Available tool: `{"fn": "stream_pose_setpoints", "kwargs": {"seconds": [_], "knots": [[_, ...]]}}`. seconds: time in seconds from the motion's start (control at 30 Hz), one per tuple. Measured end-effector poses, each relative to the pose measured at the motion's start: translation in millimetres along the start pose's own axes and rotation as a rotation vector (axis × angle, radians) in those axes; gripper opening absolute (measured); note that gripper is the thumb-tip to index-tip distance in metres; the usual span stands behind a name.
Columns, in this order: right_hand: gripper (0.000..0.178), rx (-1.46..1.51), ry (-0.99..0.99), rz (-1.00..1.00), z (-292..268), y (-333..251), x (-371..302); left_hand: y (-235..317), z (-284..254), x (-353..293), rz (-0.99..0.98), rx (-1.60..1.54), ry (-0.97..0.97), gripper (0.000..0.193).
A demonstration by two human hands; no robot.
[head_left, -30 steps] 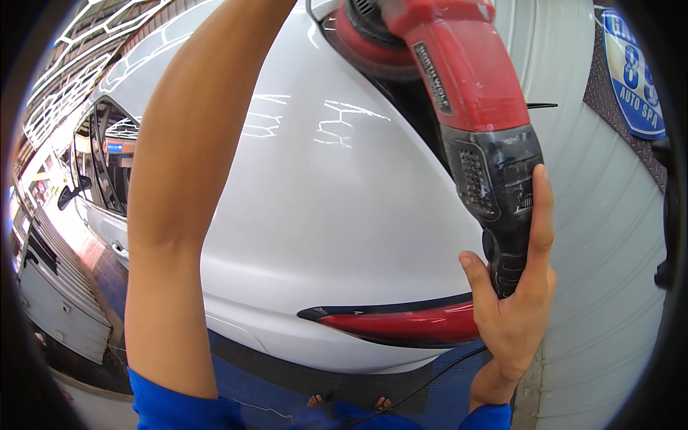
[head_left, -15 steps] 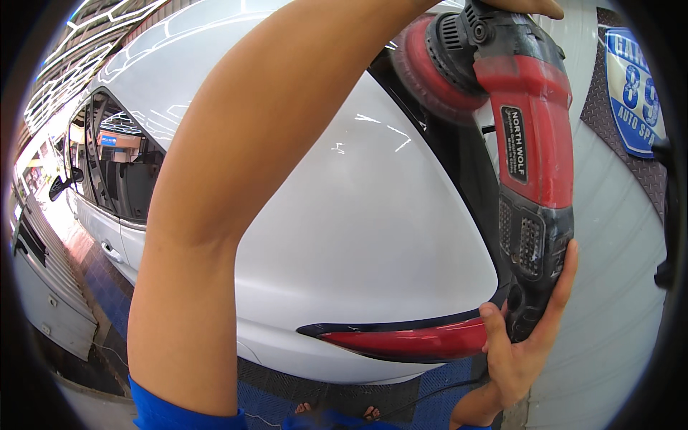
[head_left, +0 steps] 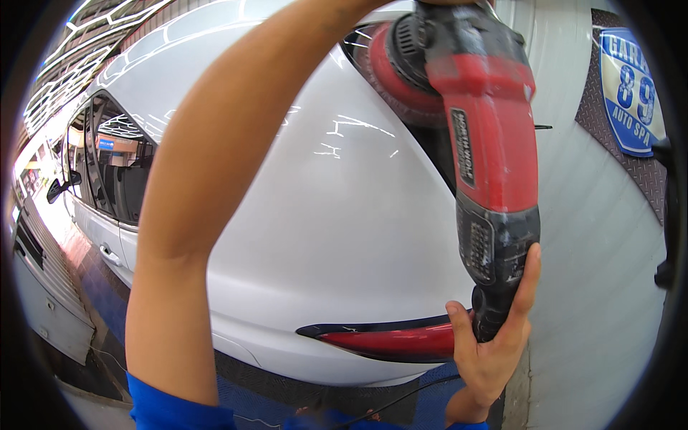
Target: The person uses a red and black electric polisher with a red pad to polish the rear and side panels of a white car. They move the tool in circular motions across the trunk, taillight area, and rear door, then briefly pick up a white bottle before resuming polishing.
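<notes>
Red-and-black polisher (head_left: 494, 136), gripped by the right hand (head_left: 494, 358), seems mid-buffing near the white car's (head_left: 344, 236) rear window (head_left: 438, 154); next calls for steady guidance. Left hand out of view.

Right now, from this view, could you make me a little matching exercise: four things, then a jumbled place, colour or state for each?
Things:
1. Right hand
2. Polisher
3. Car
4. Shield-shaped sign

Descriptions:
a. Blue and pale, toward the far right of the view
b. White, with a red tail light
c. Holding a black handle
d. Mostly red and black

Pairs: 1-c, 2-d, 3-b, 4-a
</notes>
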State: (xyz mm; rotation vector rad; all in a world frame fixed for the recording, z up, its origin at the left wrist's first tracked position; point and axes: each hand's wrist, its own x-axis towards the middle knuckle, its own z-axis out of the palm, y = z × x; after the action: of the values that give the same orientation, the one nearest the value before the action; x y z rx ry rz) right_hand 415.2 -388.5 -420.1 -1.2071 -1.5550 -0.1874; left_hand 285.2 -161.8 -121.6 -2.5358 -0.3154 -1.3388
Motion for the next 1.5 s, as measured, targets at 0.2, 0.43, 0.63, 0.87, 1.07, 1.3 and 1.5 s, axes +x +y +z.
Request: {"fn": "stream_pose_setpoints", "kwargs": {"seconds": [0.2,0.43,0.63,0.87,1.07,1.3,1.5], "knots": [[0.107,0.054,0.069,0.208,-12,-1,-25,30,41,14,-0.011,0.048,-0.027,0.060],[0.107,-0.040,0.069,0.133,-7,-4,-19,19,19,4,-0.008,0.047,-0.047,0.058],[0.096,-0.015,-0.010,-0.082,8,-1,-3,7,-12,-21,-0.108,-0.016,0.015,0.055],[0.100,0.025,-0.002,0.112,-10,14,-43,47,31,-13,-0.088,0.005,-0.079,0.054],[0.103,-0.004,0.037,0.089,-8,21,-69,67,53,-17,0.027,0.025,-0.099,0.051],[0.101,0.037,-0.048,-0.012,6,7,-27,32,4,-24,-0.113,-0.047,-0.030,0.051],[0.103,-0.008,-0.036,-0.067,4,-2,-5,15,-2,-10,-0.069,-0.033,0.003,0.052]]}}
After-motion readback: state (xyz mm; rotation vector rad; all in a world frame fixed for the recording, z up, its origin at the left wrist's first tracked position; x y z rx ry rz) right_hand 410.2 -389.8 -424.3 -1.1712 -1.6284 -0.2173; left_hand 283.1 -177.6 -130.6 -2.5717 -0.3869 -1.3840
